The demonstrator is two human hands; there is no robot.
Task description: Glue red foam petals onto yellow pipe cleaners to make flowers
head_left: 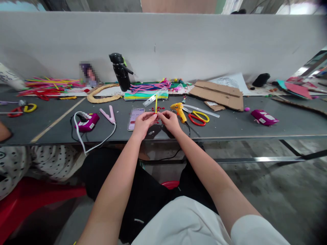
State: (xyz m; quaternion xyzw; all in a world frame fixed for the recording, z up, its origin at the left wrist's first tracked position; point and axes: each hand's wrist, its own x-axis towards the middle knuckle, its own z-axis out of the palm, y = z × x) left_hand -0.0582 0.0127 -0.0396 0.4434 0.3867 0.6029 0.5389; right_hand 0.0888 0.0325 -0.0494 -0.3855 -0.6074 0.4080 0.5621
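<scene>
My left hand (145,123) and my right hand (170,121) meet at their fingertips just above the table's near side. Both are closed in a pinch around the lower end of a thin yellow stick, like a pipe cleaner (156,102), which points up and away from me. A bit of red shows at the fingertips, too small to make out. Small red pieces (160,108) lie scattered just beyond the fingers. Beside my left hand lies a phone (133,117) with its screen lit. A yellow glue gun (179,110) rests close to my right hand.
Scissors (198,119) and a clear ruler (208,111) lie right of the glue gun. A pink hair straightener (109,115) and purple power strip (89,122) sit left. Behind are pipe cleaner bundles (146,94), a black flask (121,73) and cardboard (217,93). Another person's arm (3,131) shows far left.
</scene>
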